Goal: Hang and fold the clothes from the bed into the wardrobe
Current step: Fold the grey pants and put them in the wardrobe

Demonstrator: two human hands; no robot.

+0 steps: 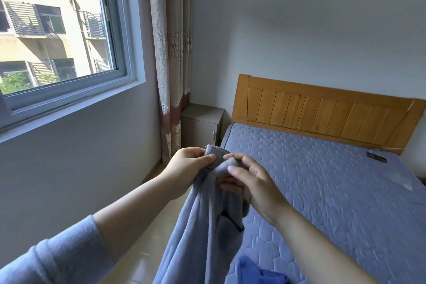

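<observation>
A grey-blue fleece garment (202, 226) hangs from both my hands in front of me, its lower part dropping out of view at the bottom. My left hand (186, 168) pinches its ribbed top edge between thumb and fingers. My right hand (249, 182) grips the same edge right beside it, fingers curled round the cloth. The garment hangs over the left edge of the bed (334, 191), which has a blue quilted mattress. A brighter blue piece of clothing (258, 272) lies on the bed at the bottom edge of view. No wardrobe is visible.
A wooden headboard (322, 110) stands against the far wall. A grey nightstand (202, 124) fills the corner beside a patterned curtain (171, 64). A large window (57, 30) is on the left wall. A narrow strip of tiled floor (143, 249) runs between bed and wall.
</observation>
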